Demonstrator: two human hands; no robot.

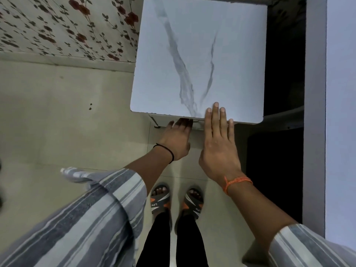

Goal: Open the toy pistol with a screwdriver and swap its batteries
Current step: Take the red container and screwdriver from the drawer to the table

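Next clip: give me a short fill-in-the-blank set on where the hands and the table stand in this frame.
1. The right hand lies flat with straight fingers on the near edge of the ____ table top.
2. The left hand reaches ____ that table top's near edge.
3. The right wrist wears an ____ thread band.
4. The person stands in ____ on the tiled floor.

Missing words: marble-patterned; under; orange; sandals

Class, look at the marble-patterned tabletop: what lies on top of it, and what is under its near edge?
On the tabletop only the right hand's fingertips rest. Under its near edge the left hand reaches; its fingertips are covered.
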